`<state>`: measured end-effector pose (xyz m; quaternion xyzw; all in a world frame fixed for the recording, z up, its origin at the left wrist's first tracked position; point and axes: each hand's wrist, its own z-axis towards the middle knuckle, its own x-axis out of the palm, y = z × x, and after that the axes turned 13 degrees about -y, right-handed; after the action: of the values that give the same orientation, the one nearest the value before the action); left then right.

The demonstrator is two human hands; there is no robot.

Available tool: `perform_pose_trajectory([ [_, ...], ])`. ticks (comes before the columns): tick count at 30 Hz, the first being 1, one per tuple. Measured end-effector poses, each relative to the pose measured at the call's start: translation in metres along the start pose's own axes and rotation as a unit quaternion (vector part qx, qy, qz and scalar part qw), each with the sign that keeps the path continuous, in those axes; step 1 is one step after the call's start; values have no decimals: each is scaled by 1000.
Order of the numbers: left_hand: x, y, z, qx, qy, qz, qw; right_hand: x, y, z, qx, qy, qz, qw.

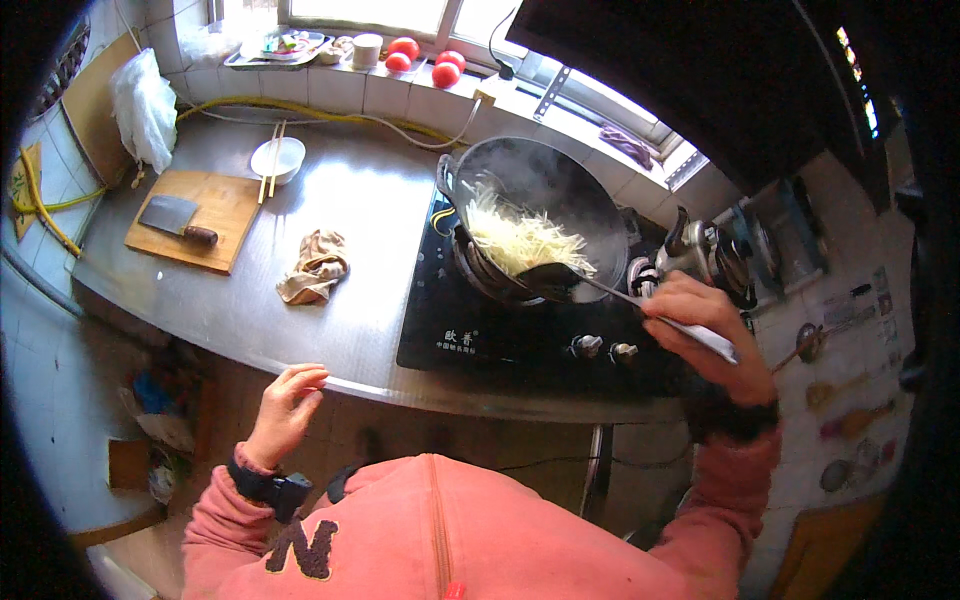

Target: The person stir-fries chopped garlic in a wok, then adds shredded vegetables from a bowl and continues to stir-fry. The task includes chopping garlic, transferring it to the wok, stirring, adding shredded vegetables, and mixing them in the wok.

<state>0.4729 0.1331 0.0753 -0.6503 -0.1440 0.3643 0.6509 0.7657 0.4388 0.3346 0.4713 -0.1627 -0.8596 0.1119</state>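
My right hand [712, 328] is closed around the handle of a spatula [555, 278]. The spatula's dark blade dips into the near side of a large black wok [572, 175], against a heap of pale shredded vegetable [515, 228], perhaps potato. Faint steam rises from the wok, which sits on a black stove [490, 345]. My left hand [287, 412] hangs by the counter's front edge, holding nothing, its fingers stretched out. A crumpled brown cloth [315, 268] lies on the counter beyond it.
At the far left, a cleaver [168, 214] rests on a wooden cutting board [232, 235]. Chopsticks [271, 165] lie across a white bowl [289, 158]. Tomatoes [446, 74] line the windowsill. A metal kettle [692, 240] stands right of the wok; a dark hood [700, 70] overhangs.
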Motion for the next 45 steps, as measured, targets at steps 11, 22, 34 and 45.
perform_pose_trajectory([
  [11,4,13,-1,-72,-89,-32,993,0,-94,-28,320,-364,-47,873],
  [22,7,10,-20,-87,-107,-41,990,57,-193,-1,379,-450,266,763],
  [34,3,17,-3,-74,-77,-57,993,41,-17,6,270,-280,66,919],
  [45,-6,22,-12,-84,-104,-57,989,8,-106,-18,308,-427,30,850],
])
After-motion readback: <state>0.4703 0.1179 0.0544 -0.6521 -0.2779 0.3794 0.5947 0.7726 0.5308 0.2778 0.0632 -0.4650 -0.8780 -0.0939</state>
